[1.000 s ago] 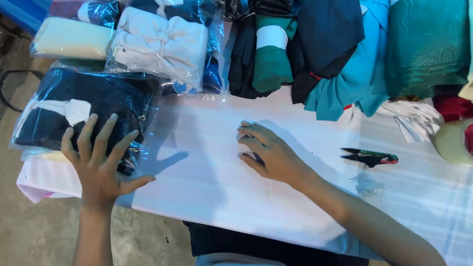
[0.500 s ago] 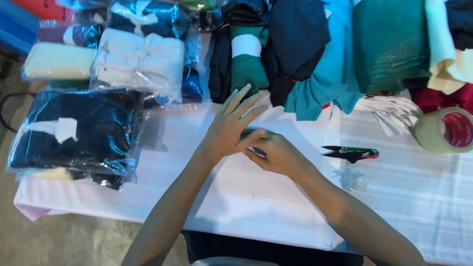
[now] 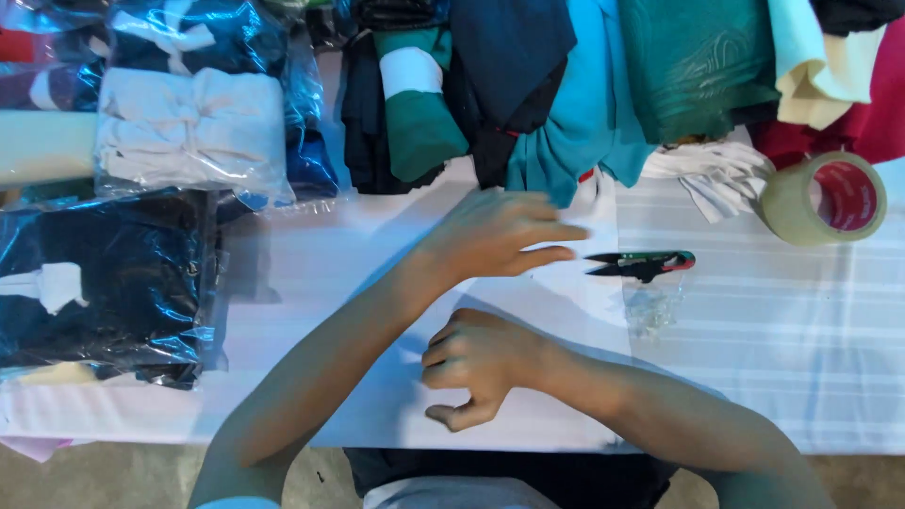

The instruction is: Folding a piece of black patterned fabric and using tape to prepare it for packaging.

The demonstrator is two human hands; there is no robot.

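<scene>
While left hand nears snips, right hand curled.

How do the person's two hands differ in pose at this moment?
The left hand lies flat with fingers stretched toward the thread snips; the right hand is curled into a loose fist. The left reaches farther across the white sheet; the right stays nearer the body. Both are empty and over that sheet.

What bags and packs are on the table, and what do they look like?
Clear plastic pack of folded white cloth: far left, flat, rectangular.
Shiny plastic pack of dark navy cloth with a white tag: left edge, nearer the person, bigger.
Crinkled blue-tinted clear bag: top left, behind the white pack.
</scene>
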